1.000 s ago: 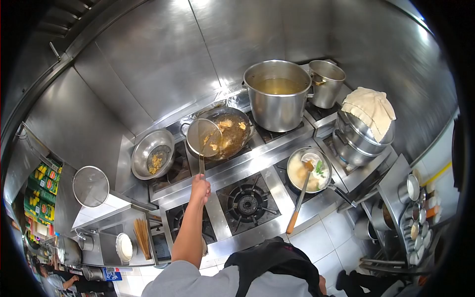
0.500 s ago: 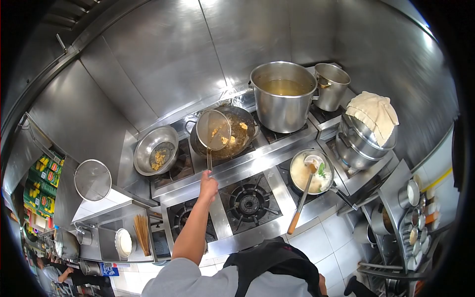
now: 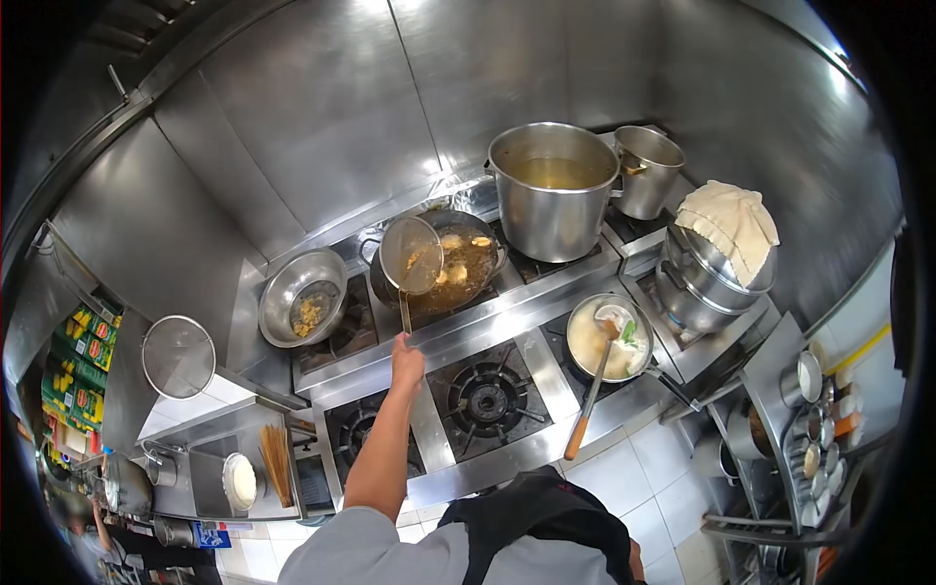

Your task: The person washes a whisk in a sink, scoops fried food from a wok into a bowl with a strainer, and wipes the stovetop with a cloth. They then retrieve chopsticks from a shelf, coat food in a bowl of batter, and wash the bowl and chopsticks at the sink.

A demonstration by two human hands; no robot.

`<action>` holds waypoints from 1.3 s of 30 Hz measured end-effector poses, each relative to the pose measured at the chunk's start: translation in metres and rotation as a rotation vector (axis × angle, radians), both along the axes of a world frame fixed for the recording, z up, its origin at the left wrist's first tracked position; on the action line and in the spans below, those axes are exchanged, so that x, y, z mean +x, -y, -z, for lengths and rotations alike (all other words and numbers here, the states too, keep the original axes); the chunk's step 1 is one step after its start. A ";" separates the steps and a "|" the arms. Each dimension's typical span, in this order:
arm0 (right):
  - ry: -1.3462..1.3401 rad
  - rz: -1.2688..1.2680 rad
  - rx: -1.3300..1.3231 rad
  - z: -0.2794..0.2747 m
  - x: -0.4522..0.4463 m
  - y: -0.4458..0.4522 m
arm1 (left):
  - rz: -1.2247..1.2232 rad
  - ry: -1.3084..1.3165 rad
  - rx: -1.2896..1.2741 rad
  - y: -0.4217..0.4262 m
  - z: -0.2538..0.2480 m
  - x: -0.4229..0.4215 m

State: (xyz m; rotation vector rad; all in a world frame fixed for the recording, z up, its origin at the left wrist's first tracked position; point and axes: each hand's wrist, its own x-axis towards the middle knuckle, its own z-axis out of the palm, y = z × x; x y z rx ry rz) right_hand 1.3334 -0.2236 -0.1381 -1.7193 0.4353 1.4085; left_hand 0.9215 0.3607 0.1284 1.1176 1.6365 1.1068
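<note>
My left hand [image 3: 408, 366] is closed around the handle of a mesh strainer [image 3: 411, 244]. Its round basket is over the left part of a dark wok [image 3: 485, 226] of oil, with small golden bits in or beneath the mesh. Several golden fried pieces [image 3: 453, 274] float in the oil to the right of the basket. Left of the wok, a metal bowl [image 3: 278, 290] contains a dark-looking strainer insert with golden crumbs [image 3: 310, 314]. Only a bit of my right arm [image 3: 637, 564] shows beside the black apron; that hand is hidden.
A large stockpot [image 3: 554, 219] and a smaller pot [image 3: 655, 185] stand behind. At right, a ladle [image 3: 591, 402] rests in a pan [image 3: 568, 341] of pale sauce with green leaves. A cloth [image 3: 731, 224] covers a lidded pot. Another strainer [image 3: 178, 358] hangs left. A person [image 3: 97, 536] stands far left.
The strainer has shifted slightly left over the wok, and more fried pieces show in the oil beside it. My left hand keeps its grip. The whole view has drifted a little.
</note>
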 end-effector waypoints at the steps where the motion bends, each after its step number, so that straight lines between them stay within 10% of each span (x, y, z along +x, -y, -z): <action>1: 0.000 0.001 0.000 -0.004 -0.001 -0.002 | 0.000 0.077 -0.045 0.003 -0.005 0.003; 7: 0.249 -0.439 0.075 -0.034 -0.002 -0.013 | 0.077 0.732 -0.153 0.010 -0.021 -0.009; 11: 0.128 -0.217 0.015 -0.048 -0.009 -0.020 | 0.025 0.864 -0.136 0.002 -0.037 -0.031; 13: 0.111 -0.171 -0.033 -0.057 -0.012 -0.022 | -0.017 0.715 -0.107 -0.011 -0.037 -0.047; 15: 0.098 -0.139 -0.066 -0.061 -0.014 -0.024 | -0.099 -0.090 0.062 -0.029 -0.023 -0.069; 20: -0.008 0.011 -0.049 -0.028 -0.012 -0.013 | -0.101 -0.316 0.062 -0.018 -0.028 -0.069; 39: 0.027 -0.042 -0.056 -0.040 -0.010 -0.029 | 0.213 1.017 -0.468 0.006 -0.070 -0.027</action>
